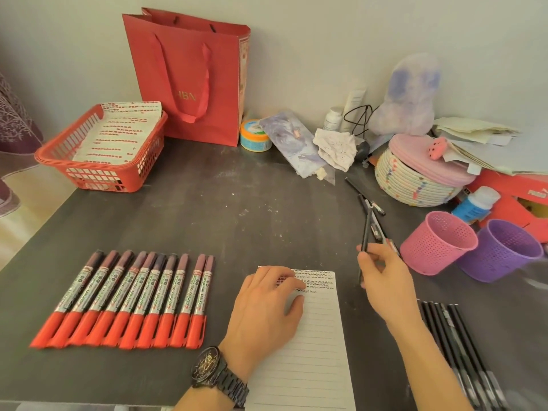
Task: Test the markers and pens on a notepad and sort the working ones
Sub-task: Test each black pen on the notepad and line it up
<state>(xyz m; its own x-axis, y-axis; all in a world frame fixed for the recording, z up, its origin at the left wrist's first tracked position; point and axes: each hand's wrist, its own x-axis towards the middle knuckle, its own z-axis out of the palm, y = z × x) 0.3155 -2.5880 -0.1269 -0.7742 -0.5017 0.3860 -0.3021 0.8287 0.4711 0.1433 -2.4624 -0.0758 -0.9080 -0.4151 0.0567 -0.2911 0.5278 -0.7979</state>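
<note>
A lined notepad (317, 336) lies at the front of the dark table, with rows of test scribbles near its top. My left hand (264, 310) rests flat on the pad, fingers on the scribbled lines. My right hand (382, 277) holds a thin black pen (365, 235) just right of the pad, the pen pointing away from me. Several red-capped markers (124, 301) lie in a neat row to the left. Several black pens (462, 351) lie side by side at the front right. A few more black pens (369, 203) lie loose beyond my right hand.
A pink cup (437, 243) and a purple cup (501, 250) stand at the right. A red basket (100, 149) with paper, a red paper bag (189, 75), a tape roll, a woven basket (415, 179) and clutter line the back.
</note>
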